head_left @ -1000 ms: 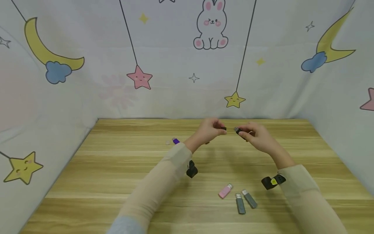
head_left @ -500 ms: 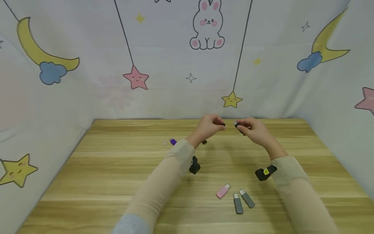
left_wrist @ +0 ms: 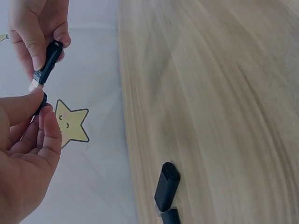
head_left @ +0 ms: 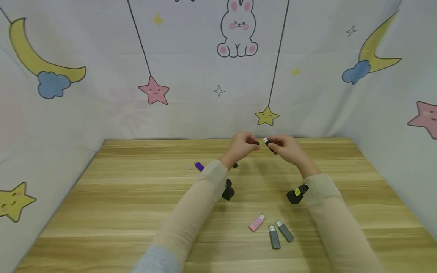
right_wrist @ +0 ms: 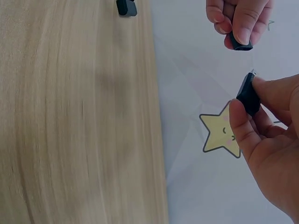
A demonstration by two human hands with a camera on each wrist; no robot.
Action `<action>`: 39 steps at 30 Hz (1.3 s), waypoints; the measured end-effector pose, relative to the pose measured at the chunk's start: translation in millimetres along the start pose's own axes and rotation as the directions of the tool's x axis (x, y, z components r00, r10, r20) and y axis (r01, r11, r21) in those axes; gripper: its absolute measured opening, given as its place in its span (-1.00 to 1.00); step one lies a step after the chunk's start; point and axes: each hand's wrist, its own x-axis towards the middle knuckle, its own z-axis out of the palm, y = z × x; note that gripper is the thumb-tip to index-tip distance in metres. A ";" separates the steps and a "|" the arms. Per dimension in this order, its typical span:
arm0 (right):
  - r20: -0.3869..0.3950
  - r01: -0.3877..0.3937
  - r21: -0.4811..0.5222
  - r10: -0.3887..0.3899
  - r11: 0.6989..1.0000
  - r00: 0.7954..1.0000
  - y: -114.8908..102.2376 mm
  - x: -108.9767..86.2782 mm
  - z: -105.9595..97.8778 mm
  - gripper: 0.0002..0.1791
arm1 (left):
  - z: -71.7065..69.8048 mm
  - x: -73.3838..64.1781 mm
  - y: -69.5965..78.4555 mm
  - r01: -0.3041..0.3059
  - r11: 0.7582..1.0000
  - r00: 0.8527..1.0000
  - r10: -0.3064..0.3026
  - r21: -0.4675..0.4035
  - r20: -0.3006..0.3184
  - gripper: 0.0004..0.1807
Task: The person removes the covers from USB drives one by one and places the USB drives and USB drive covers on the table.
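Near the table's back edge, my left hand (head_left: pixel 240 147) pinches a small black cap (right_wrist: pixel 241 44) between thumb and fingers. My right hand (head_left: pixel 289 151) grips a black USB stick (right_wrist: pixel 248 95), its bare metal plug (head_left: pixel 266 140) tilted up towards the cap. A short gap separates plug and cap in the right wrist view. In the left wrist view, a second black USB stick (left_wrist: pixel 167 187) lies on the table with a black piece (left_wrist: pixel 172 217) at its end. The left forearm partly hides a purple USB stick (head_left: pixel 199 166).
A clear cap (head_left: pixel 189 167) lies left of the purple stick. Nearer me on the wooden table (head_left: pixel 136 212) are a pink USB stick (head_left: pixel 257 223) and two grey ones, a left grey stick (head_left: pixel 274 237) and a right grey stick (head_left: pixel 285 231). A printed curtain (head_left: pixel 191 113) hangs behind.
Both hands have risen slightly towards the back edge. The right hand has moved left, so the USB stick's plug is closer to the cap. The head view has shifted a little to the right.
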 end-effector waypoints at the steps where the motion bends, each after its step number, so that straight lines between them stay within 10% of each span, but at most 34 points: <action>1: 0.004 -0.004 0.004 0.004 1.000 1.000 0.8 1.7 1.3 -0.61 | 0.5 0.7 -1.4 0.002 1.000 1.000 -0.002 0.003 -0.005 -0.82; 39: 0.037 -0.151 0.085 0.148 0.985 0.988 37.0 21.1 34.8 -0.60 | 36.7 6.4 -43.5 0.086 0.994 0.995 -0.082 0.067 -0.049 -0.88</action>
